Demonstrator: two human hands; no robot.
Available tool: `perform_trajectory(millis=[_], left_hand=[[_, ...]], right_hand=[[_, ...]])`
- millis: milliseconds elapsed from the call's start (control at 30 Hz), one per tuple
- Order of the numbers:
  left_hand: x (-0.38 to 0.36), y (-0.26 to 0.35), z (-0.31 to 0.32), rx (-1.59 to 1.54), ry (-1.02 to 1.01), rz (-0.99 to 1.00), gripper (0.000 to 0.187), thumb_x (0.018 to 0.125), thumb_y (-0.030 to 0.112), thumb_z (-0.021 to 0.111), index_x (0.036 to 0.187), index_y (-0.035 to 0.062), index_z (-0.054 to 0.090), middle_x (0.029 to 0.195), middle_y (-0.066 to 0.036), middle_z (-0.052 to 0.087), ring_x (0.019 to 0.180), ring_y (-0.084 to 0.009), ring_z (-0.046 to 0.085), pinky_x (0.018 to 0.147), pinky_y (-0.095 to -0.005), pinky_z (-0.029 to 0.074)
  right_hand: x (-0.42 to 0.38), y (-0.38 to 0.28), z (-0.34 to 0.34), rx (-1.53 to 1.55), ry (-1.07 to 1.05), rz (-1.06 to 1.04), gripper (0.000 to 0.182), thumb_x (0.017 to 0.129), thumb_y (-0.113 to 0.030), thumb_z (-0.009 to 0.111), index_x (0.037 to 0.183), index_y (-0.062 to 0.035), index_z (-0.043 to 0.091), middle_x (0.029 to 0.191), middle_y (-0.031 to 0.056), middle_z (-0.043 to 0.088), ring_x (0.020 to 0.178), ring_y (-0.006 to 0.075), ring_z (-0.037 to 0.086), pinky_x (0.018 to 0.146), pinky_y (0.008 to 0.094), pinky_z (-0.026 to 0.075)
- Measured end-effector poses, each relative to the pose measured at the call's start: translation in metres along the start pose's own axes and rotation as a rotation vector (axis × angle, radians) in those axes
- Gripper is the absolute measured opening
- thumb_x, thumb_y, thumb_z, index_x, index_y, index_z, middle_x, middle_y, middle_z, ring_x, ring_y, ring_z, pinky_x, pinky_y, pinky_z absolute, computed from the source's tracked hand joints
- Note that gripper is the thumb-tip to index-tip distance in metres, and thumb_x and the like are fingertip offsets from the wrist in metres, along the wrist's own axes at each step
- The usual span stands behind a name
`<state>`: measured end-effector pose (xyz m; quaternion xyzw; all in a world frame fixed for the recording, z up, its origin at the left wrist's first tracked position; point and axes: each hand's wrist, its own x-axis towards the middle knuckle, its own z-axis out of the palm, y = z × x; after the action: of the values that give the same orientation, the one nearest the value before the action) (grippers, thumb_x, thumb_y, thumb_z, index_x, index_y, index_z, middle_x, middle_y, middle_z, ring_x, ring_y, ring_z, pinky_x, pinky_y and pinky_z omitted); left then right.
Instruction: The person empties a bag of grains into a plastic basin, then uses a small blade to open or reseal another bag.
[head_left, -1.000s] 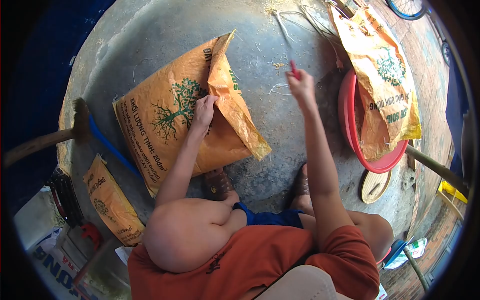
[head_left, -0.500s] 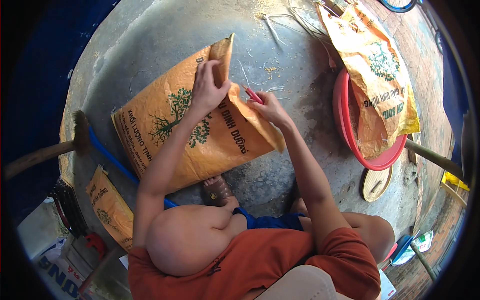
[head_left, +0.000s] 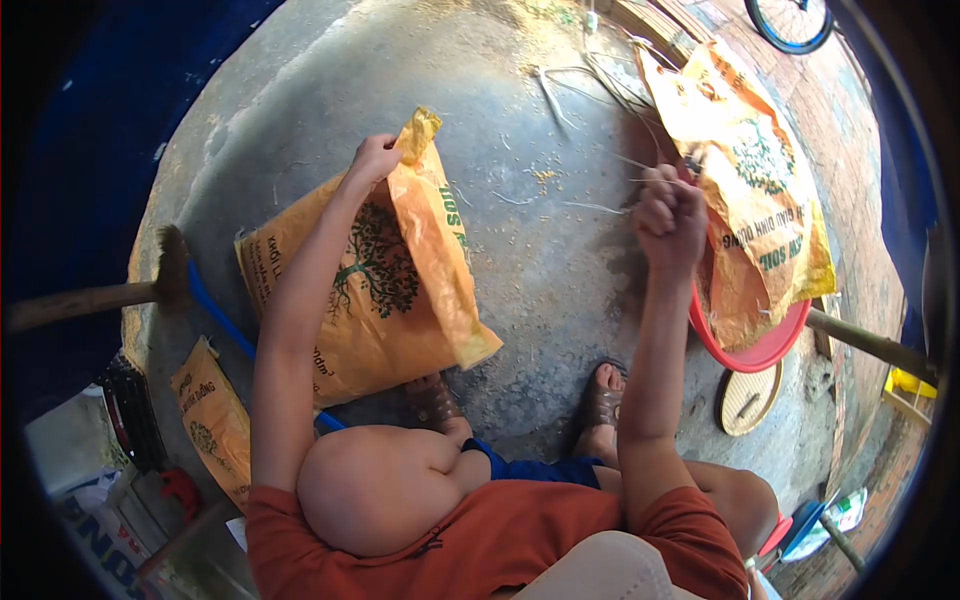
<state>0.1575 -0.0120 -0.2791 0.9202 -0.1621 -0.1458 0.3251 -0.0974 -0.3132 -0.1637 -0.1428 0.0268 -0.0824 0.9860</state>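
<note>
Head view shows the left hand [head_left: 375,158] with fingers clenched on the top corner of an orange sack [head_left: 385,290], lifting that edge while the rest lies on the concrete floor [head_left: 540,280] just ahead of the person's knees. To the right, the right hand [head_left: 668,215] is raised in a fist, fingers closed on thin pale string [head_left: 610,207]. Just beyond it, a second orange sack [head_left: 760,190] sits in a red basin [head_left: 750,350]. A broom [head_left: 170,280] lies at the left.
</note>
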Motion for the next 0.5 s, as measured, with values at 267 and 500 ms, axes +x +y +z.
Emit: perform_trajectory(millis=[267, 500], left_hand=[[-0.022, 0.017, -0.037, -0.509, -0.151, -0.213, 0.013, 0.068, 0.004, 0.044, 0.076, -0.0012, 0.054, 0.066, -0.003, 0.049, 0.058, -0.0111, 0.043, 0.055, -0.0236, 0.036], [-0.027, 0.060, -0.053, -0.295, -0.298, -0.101, 0.016, 0.067, 0.002, 0.043, 0.076, -0.0019, 0.054, 0.068, -0.004, 0.050, 0.059, -0.0097, 0.045, 0.053, -0.0228, 0.036]], right_hand=[[0.011, 0.014, -0.044, -1.854, 0.612, -0.259, 0.019, 0.083, -0.014, 0.042, 0.096, -0.0048, 0.053, 0.078, 0.0095, 0.056, 0.061, 0.0158, 0.053, 0.058, 0.0284, 0.043], [0.074, 0.115, 0.001, -1.447, 0.135, -0.240, 0.029, 0.086, -0.007, 0.040, 0.114, -0.0074, 0.046, 0.066, 0.0016, 0.046, 0.046, 0.0079, 0.042, 0.043, 0.0232, 0.037]])
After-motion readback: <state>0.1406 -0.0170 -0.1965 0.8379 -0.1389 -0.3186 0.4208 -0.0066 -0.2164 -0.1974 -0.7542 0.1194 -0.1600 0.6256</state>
